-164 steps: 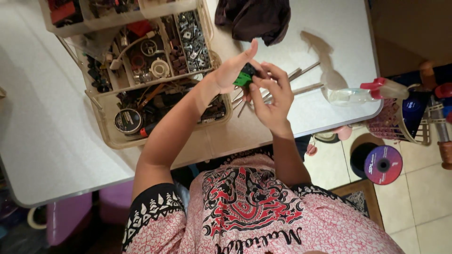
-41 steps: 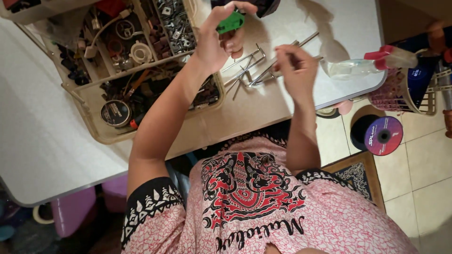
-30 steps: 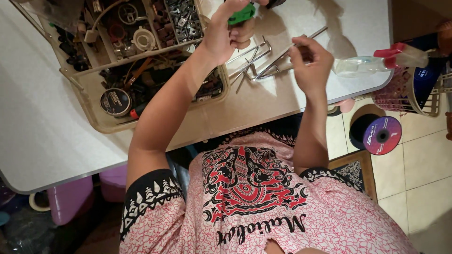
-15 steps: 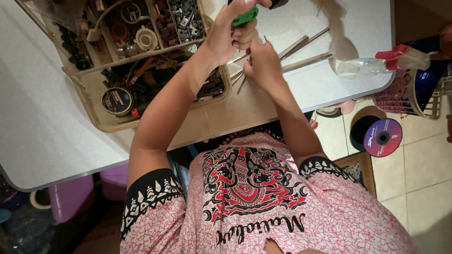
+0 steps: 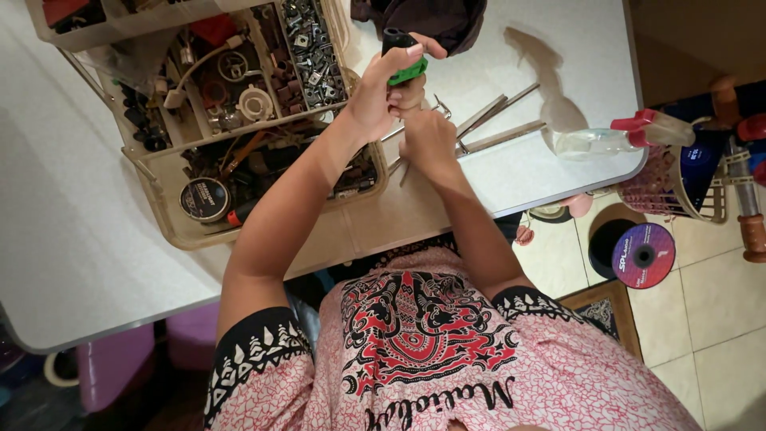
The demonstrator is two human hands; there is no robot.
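Observation:
My left hand (image 5: 375,92) is closed around a green and black holder (image 5: 403,64) for hex keys, raised above the white table (image 5: 80,239). Just below it, my right hand (image 5: 427,144) pinches a thin metal hex key and brings its end up against the holder's underside. Several more loose hex keys (image 5: 495,128) lie on the table to the right of both hands, partly hidden by my right hand.
A clear compartment box (image 5: 239,104) of screws, nuts and small parts stands left of my hands, with a round black tin (image 5: 203,199) in its near section. A dark cloth (image 5: 435,20) lies at the back. A spray bottle (image 5: 614,140) rests at the table's right edge.
My right hand picked a hex key from the pile on the right and carried it left to the holder. My left hand kept its grip on the holder.

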